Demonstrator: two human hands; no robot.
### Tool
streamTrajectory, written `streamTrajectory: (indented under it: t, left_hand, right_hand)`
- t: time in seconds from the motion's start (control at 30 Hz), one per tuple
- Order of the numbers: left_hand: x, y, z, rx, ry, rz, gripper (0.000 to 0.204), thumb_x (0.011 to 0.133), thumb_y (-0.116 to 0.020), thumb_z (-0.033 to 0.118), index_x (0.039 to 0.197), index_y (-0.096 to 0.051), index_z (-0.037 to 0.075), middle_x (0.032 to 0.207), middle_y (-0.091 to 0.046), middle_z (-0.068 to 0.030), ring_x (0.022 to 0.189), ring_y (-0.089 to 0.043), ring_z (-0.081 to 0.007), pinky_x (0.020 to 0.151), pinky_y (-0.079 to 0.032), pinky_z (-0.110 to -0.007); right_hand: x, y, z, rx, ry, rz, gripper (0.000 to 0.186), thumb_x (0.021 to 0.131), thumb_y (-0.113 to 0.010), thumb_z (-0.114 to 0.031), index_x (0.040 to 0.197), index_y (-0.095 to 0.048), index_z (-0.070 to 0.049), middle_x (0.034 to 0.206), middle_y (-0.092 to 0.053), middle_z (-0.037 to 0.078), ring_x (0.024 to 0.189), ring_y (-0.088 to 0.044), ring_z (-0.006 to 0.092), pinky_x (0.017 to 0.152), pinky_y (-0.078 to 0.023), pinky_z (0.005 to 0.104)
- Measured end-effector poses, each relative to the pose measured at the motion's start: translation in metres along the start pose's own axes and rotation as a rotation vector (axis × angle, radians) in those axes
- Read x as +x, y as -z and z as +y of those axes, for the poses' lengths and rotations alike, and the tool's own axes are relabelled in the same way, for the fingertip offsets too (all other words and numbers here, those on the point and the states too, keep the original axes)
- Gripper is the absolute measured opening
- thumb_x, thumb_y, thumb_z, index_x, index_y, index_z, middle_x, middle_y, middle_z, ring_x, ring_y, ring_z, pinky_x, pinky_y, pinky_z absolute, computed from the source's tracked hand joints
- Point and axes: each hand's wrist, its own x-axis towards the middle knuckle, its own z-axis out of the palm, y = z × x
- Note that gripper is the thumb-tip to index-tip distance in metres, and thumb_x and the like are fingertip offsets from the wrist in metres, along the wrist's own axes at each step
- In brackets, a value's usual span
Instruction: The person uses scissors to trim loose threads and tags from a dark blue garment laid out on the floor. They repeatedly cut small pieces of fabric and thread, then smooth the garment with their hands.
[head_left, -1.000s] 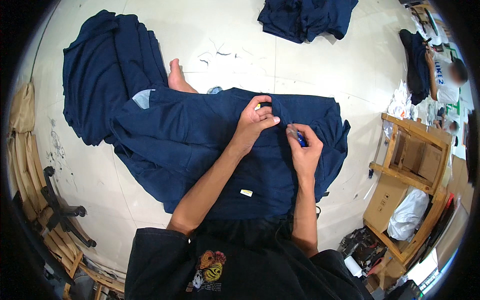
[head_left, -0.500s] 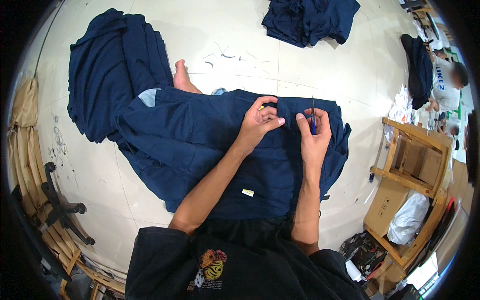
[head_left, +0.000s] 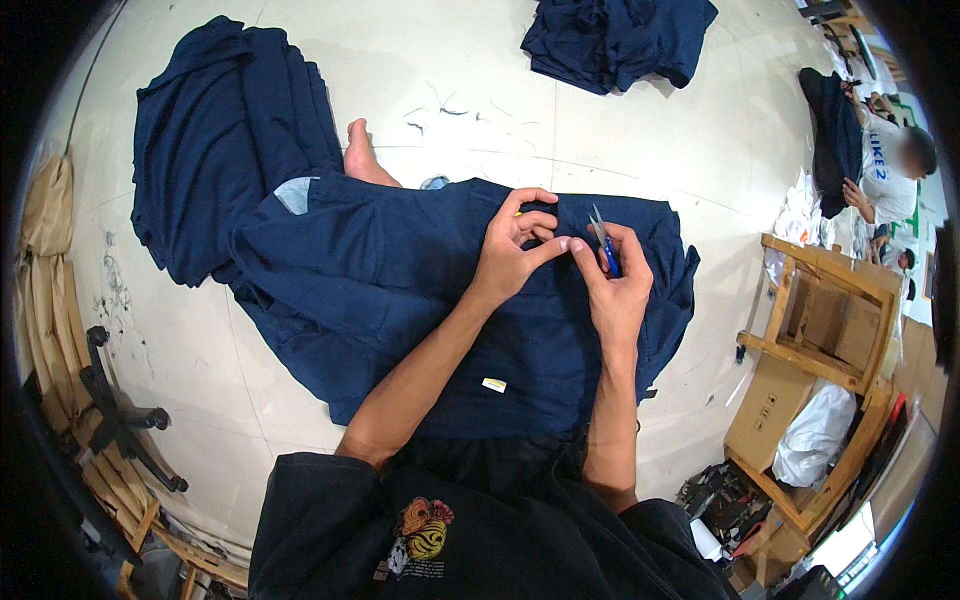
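Observation:
A navy garment (head_left: 400, 290) lies spread across my lap. My left hand (head_left: 510, 250) has its fingers curled at the garment's upper part and closed on the cloth; a bit of something small and yellow shows among them. Its thumb tip meets the thumb of my right hand (head_left: 618, 275). Small scissors (head_left: 608, 250) with blue handles are held in my right hand, their blades pointing up and slightly left. What the thumbs pinch, if anything, is too small to see. A small white and yellow label (head_left: 494, 385) rests on the cloth between my forearms.
A heap of navy garments (head_left: 230, 150) lies at the left, another navy pile (head_left: 620, 45) at the far side. Thread scraps (head_left: 445, 110) litter the tiles. A wooden frame (head_left: 830, 310) with cartons stands at right; beyond it a person (head_left: 895, 165) handles dark cloth. A chair base (head_left: 125, 420) is at left.
My right hand has moved a little left, so its thumb now meets my left thumb. The scissors have tilted left. My left hand has hardly moved.

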Motion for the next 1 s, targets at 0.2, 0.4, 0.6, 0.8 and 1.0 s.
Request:
streamTrajectory:
  t: [0.2, 0.4, 0.6, 0.8, 1.0]
  left_hand:
    - [0.001, -0.002, -0.006, 0.06, -0.165, 0.012, 0.052, 0.084, -0.081, -0.005, 0.128, -0.055, 0.001, 0.097, -0.066, -0.0024, 0.083, -0.061, -0.0055, 0.08, -0.05, -0.022]
    - [-0.002, -0.003, -0.005, 0.183, -0.195, -0.059, 0.032, 0.088, -0.077, -0.002, 0.118, -0.066, 0.0, 0.095, -0.07, -0.0042, 0.091, -0.067, -0.0083, 0.085, -0.054, -0.024]
    - [0.0, -0.004, -0.008, 0.092, -0.155, 0.042, 0.01, 0.098, -0.073, 0.006, 0.103, -0.067, -0.001, 0.094, -0.072, -0.0053, 0.089, -0.067, -0.0083, 0.082, -0.055, -0.024]
    - [0.001, -0.002, -0.011, -0.015, -0.064, 0.047, 0.011, 0.101, -0.069, 0.01, 0.098, -0.062, 0.002, 0.088, -0.066, 0.0004, 0.082, -0.058, -0.0031, 0.075, -0.048, -0.021]
    - [0.0, -0.002, -0.007, 0.045, -0.074, 0.021, 0.011, 0.102, -0.069, 0.01, 0.098, -0.062, 0.002, 0.09, -0.067, -0.0011, 0.084, -0.059, -0.0042, 0.079, -0.049, -0.022]
  right_hand:
    - [0.011, -0.006, 0.005, 0.13, -0.039, -0.072, 0.015, 0.092, -0.076, -0.01, 0.103, -0.074, 0.0, 0.087, -0.073, 0.004, 0.081, -0.063, 0.0088, 0.073, -0.049, 0.0255]
    - [-0.001, -0.004, 0.0, 0.141, -0.078, -0.081, 0.014, 0.092, -0.076, -0.008, 0.102, -0.074, 0.002, 0.084, -0.071, 0.002, 0.079, -0.06, 0.0083, 0.073, -0.047, 0.0247]
    - [-0.019, -0.001, -0.009, 0.205, -0.043, 0.036, 0.016, 0.098, -0.073, -0.013, 0.105, -0.069, 0.0, 0.086, -0.065, -0.001, 0.074, -0.055, 0.0076, 0.067, -0.044, 0.025]
    - [-0.03, 0.022, -0.004, 0.539, -0.517, -0.258, 0.046, 0.113, -0.041, -0.043, 0.101, -0.064, -0.005, 0.072, -0.049, -0.003, 0.057, -0.038, 0.0047, 0.05, -0.028, 0.0211]
    - [-0.032, 0.018, -0.001, 0.455, -0.547, -0.319, 0.048, 0.114, -0.039, -0.043, 0.101, -0.062, -0.004, 0.068, -0.045, -0.003, 0.051, -0.031, 0.004, 0.046, -0.022, 0.0215]
